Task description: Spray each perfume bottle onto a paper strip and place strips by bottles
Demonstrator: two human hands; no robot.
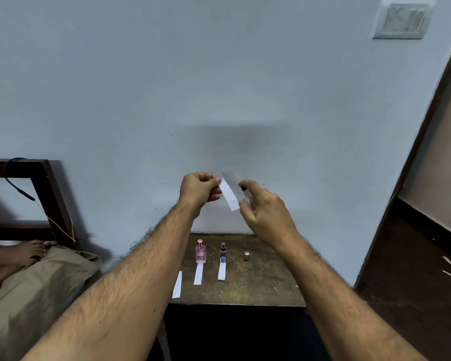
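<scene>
1. At far left we see a dark wooden frame (44, 194) with a black cable (18, 183) draped over it, and below it a bare foot (28, 252) resting on tan fabric (37, 287).
2. On the desk (266, 282), the leftmost paper strip (177, 284) lies partly hidden behind our left forearm.
3. Next stands a pink perfume bottle (200, 252), upright with its cap on; a second strip (198, 274) lies directly in front of it, its far end at the bottle's base.
4. To its right stands a slim dark spray bottle (223, 251), upright, with a third strip (221, 270) in front of it, touching its base.
5. Our left hand (197, 190) is raised above the desk and pinches the upper end of a white paper strip (229, 195) between thumb and fingers; the strip hangs tilted down toward the right.
6. Our right hand (264, 211) grasps a small clear bottle (246, 198), forefinger on its dark spray head, just beside the lower end of the held strip. We cannot tell whether they touch.
7. A small pink cap (246, 256) stands alone on the desk, to the right of the dark bottle.
8. A switch plate (404, 19) is mounted on the wall at upper right.
</scene>
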